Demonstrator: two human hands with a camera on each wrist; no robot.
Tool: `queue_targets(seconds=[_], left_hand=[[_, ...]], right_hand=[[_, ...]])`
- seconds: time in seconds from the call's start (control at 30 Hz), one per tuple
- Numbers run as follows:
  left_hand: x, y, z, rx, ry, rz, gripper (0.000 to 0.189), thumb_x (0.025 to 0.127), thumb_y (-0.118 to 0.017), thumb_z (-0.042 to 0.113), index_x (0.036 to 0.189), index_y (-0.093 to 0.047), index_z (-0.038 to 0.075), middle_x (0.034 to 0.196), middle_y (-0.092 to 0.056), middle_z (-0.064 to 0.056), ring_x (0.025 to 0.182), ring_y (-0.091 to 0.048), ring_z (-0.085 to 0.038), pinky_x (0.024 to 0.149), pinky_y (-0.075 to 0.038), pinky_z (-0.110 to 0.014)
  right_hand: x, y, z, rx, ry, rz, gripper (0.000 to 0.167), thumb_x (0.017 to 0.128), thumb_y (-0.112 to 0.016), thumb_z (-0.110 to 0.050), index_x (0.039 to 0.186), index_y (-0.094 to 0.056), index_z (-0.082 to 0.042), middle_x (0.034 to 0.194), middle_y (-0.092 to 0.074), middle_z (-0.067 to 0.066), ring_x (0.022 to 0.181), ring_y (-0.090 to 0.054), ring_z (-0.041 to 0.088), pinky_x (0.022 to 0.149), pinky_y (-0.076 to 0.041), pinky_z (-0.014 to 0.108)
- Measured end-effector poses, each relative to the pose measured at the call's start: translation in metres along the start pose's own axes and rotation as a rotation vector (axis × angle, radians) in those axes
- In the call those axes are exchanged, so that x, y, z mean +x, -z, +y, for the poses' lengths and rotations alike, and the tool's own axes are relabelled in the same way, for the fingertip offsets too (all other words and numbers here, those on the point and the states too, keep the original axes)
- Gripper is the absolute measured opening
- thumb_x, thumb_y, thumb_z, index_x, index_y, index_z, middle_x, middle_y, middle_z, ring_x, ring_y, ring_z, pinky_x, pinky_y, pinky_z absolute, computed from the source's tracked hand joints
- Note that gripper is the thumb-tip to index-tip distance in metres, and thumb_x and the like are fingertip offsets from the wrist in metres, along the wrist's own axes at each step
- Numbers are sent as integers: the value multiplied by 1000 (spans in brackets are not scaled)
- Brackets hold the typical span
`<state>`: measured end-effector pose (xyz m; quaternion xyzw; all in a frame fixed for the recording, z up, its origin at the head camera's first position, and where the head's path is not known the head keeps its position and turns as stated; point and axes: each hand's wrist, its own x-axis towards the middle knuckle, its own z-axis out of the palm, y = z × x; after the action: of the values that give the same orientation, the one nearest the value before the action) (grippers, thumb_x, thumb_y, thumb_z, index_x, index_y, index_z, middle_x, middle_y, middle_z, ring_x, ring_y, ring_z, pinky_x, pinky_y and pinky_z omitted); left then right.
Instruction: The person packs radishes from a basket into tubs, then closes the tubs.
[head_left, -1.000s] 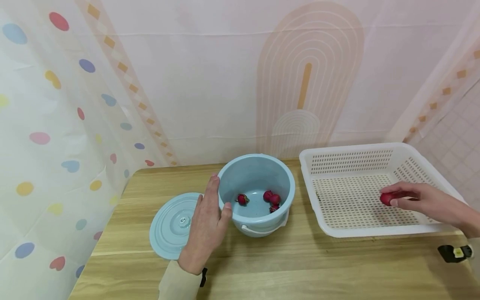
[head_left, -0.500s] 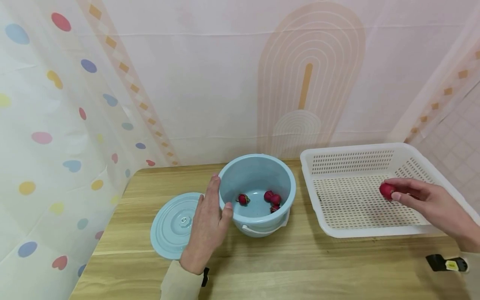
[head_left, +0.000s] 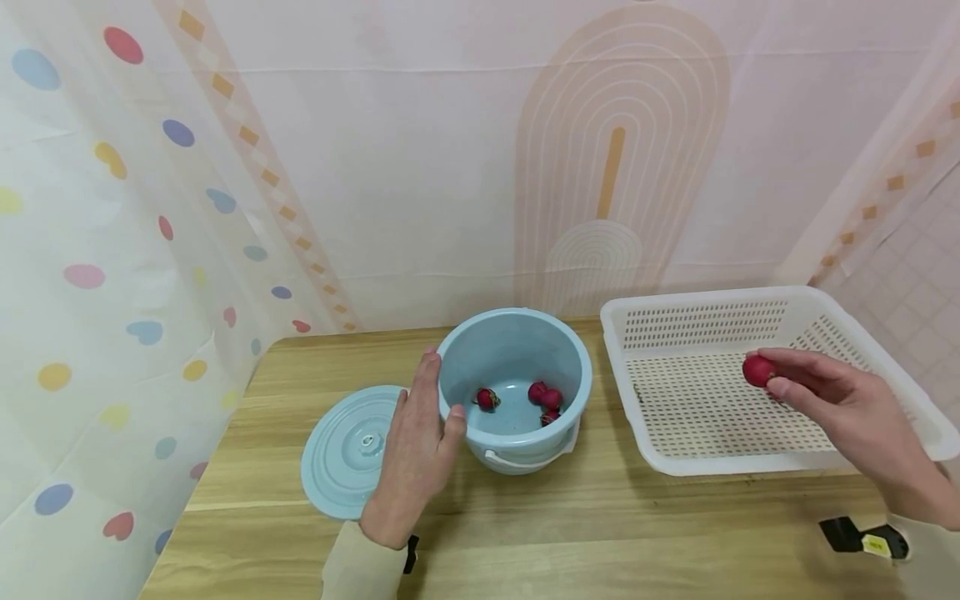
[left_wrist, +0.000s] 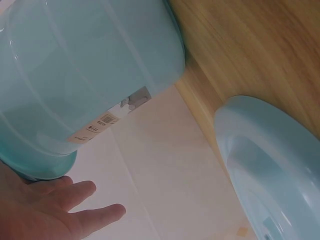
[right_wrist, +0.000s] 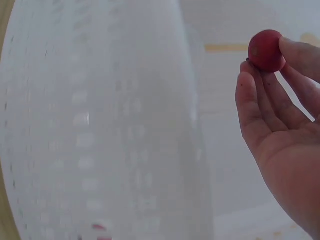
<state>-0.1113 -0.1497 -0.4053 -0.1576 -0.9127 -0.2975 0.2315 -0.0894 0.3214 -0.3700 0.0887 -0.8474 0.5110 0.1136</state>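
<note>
In the head view, your likeliest mishap is a dropped radish (head_left: 759,370): your right hand (head_left: 847,417) pinches it between thumb and fingertips, and a loosened pinch could let that round skin roll out. Swing too low and your wrist could catch the rim of the white basket (head_left: 750,463) and drag it. The bucket (head_left: 502,346) could slide or tip if your left hand (head_left: 416,450) pushes it, since those fingers stretch along the rim without gripping it. The radish sits at the tips of your right hand, on its left side, over the basket and well apart from the bucket, where other radishes (head_left: 486,399) lie at the bottom. The lid (head_left: 337,450) lies on the surface (head_left: 600,542), partly covered by your left hand.

In the left wrist view, your left hand is spread and holds nothing; its fingers are at the bucket's rim, though you cannot tell how firmly they touch. A sideways knock there would be the cause of any tipping.

In the right wrist view, the radish is out at your fingertips, clear of the palm, so nothing beneath would catch it if your thumb eased. It looks raised off the basket's floor. A red patch (right_wrist: 101,227) shows low on the basket; what it is, you can't tell.
</note>
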Motion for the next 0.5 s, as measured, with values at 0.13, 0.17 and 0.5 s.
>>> queue_targets(seconds=[0.13,0.17,0.5], left_hand=[[0,0,0,6,-5,3,69,106,-42,43,161,-30,2,166,-33,-16,149,-38,-35,111,-31,-74],[-1,0,0,7,-3,3,69,106,-41,42,161,-30,2,166,-33,-16,150,-38,-35,111,-30,-74],[-1,1,1,6,-2,-3,70,107,-40,44,160,-30,1,166,-33,-15,150,-37,-35,112,-29,-73]], right_hand=[[-1,-9,-8,20,57,21,40,100,-64,2,139,-64,-5,117,-73,-16,95,-70,0,76,-54,13],[-1,-12,-10,29,69,25,40,100,-64,2,139,-64,-5,117,-73,-16,95,-70,0,76,-54,13],[3,-41,-41,320,193,21,36,94,-62,17,129,-65,9,115,-76,-1,97,-73,6,78,-56,16]])
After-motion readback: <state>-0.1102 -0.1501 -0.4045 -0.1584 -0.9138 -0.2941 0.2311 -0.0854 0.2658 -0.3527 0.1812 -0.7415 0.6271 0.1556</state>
